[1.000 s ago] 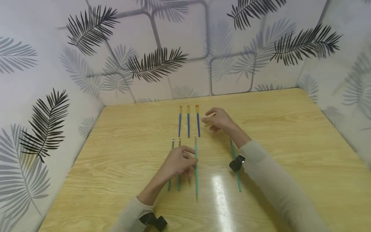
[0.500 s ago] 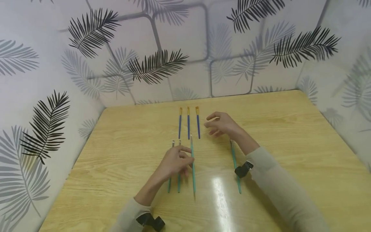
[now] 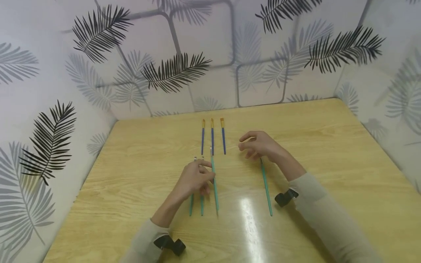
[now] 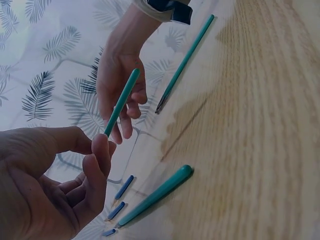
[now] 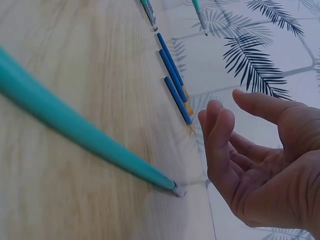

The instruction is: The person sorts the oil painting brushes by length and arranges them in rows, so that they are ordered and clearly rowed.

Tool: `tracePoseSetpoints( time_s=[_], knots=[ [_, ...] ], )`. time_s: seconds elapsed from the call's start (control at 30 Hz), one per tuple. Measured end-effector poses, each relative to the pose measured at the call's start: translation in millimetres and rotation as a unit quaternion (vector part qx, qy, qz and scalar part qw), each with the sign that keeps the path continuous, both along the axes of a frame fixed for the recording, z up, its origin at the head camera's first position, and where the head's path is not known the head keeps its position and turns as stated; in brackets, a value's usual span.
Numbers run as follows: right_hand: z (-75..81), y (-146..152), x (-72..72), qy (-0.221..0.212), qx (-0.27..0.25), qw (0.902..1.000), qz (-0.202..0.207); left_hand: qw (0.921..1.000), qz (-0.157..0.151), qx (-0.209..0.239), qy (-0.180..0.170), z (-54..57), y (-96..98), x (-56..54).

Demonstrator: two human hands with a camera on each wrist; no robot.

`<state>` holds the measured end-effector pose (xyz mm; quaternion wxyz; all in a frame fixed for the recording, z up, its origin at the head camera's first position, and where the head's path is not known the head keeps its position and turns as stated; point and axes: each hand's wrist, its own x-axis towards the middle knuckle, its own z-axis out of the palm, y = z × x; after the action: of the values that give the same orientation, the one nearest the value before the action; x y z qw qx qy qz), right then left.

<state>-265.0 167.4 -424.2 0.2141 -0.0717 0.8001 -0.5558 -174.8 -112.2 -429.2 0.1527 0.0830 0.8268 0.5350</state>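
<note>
My left hand (image 3: 194,179) pinches a slim green paintbrush (image 3: 215,195) between thumb and fingers, its bristle end pointing away from me. In the left wrist view that brush (image 4: 122,100) is raised off the table. Beneath the hand lie two more green paintbrushes, one on the left (image 3: 191,207) and one beside it (image 3: 202,207), partly covered by the fingers. My right hand (image 3: 262,145) hovers with loosely bent fingers and holds nothing. Just below it another green paintbrush (image 3: 266,190) lies on the table, large in the right wrist view (image 5: 100,135).
Three blue-handled paintbrushes lie in a row farther back: left (image 3: 202,140), middle (image 3: 212,140) and right (image 3: 223,140). The wooden table (image 3: 329,146) meets a leaf-patterned wall (image 3: 210,80) behind and at the sides.
My left hand has carried the green paintbrush leftward, closer to the two lying under it. The right hand has drawn back a little to the right, away from the blue brushes.
</note>
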Motion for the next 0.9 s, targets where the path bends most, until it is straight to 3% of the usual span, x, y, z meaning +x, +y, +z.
tracePoseSetpoints(
  time_s=[0.27, 0.57, 0.9],
  knots=[
    [-2.0, 9, 9.5, -0.015, -0.011, 0.9998, -0.008, 0.9998, 0.014, -0.013, -0.005, -2.9, -2.2, -1.1],
    [2.5, 21, 22.2, -0.017, -0.006, 0.9998, -0.01, 0.9993, -0.006, -0.038, 0.003, -4.6, -2.1, -0.6],
    [-0.3, 33, 30.6, -0.021, -0.007, 0.9997, -0.013, 0.9969, -0.003, -0.078, -0.003, -7.5, -2.7, -0.6]
  ],
)
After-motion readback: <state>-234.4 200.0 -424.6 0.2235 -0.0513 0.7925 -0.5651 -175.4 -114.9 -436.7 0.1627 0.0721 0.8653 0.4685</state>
